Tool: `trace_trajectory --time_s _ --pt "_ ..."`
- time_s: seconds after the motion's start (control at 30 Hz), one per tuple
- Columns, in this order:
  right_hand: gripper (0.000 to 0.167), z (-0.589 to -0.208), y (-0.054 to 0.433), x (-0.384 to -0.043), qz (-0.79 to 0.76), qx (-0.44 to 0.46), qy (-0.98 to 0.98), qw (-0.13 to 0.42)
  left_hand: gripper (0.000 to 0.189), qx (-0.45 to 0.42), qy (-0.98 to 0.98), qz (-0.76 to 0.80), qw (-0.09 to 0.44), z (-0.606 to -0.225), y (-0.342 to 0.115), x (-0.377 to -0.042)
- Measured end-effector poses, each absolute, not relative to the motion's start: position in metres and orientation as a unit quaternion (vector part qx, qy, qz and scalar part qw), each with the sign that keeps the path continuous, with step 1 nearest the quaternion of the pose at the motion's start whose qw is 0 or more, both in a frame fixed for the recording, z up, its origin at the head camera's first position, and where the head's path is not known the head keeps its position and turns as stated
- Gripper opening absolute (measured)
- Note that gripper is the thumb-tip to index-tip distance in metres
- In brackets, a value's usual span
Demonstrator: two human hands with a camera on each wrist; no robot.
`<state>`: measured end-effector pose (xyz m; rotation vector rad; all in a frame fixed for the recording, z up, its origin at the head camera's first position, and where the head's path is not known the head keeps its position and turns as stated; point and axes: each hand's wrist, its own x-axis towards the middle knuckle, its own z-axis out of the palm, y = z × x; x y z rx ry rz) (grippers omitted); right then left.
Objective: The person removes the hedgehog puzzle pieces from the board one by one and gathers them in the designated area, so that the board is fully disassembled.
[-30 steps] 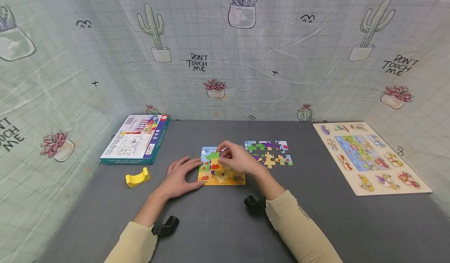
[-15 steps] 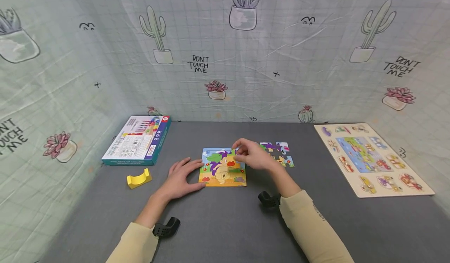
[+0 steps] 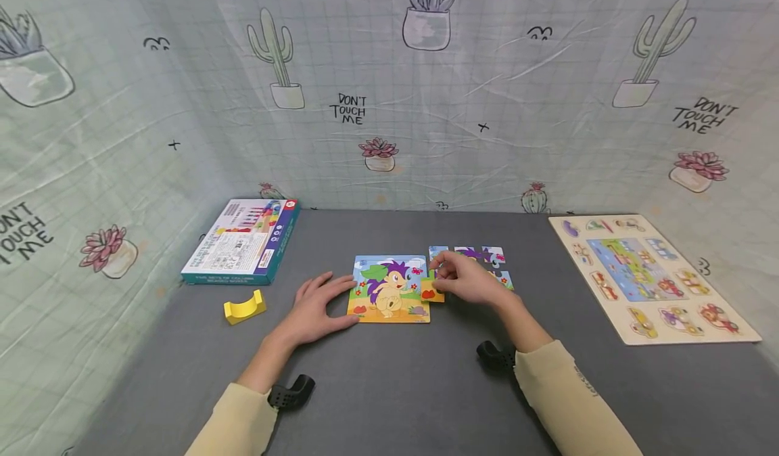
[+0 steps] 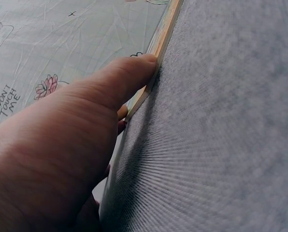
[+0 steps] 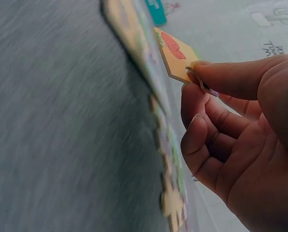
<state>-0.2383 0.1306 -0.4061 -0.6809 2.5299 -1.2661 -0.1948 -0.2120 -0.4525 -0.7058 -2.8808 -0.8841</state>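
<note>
In the head view, my right hand (image 3: pixel 467 279) pinches a yellow jigsaw puzzle piece (image 3: pixel 431 291) with a red fruit on it, between thumb and fingers. The right wrist view shows this puzzle piece (image 5: pixel 175 55) tilted and raised off the table. Just left of it lies a hedgehog picture board (image 3: pixel 389 290), flat on the table. My left hand (image 3: pixel 316 310), fingers spread and fairly straight, touches the board's left side. Its thumb meets the board's edge (image 4: pixel 166 34) in the left wrist view. Several loose puzzle pieces (image 3: pixel 471 253) lie behind my right hand, partly hidden by it.
On the left, a flat teal-edged box (image 3: pixel 231 243) lies near the back, with a yellow curved block (image 3: pixel 245 307) in front of it. A wooden puzzle board with vehicles (image 3: pixel 688 314) lies at the right. A patterned curtain (image 3: pixel 389 90) bounds the grey table (image 3: pixel 389 388).
From over the hedgehog board, my right hand has moved rightward with the pinched puzzle piece, to beside the board's right edge. My left hand has stayed at the board.
</note>
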Motion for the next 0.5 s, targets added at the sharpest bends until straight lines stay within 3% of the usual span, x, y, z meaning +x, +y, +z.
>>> trace_trajectory --time_s 0.5 --pt "0.020 -0.417 0.157 -0.229 -0.408 -0.227 0.873 0.138 0.070 -0.214 -0.932 -0.291 0.005 -0.452 -0.212 -0.195"
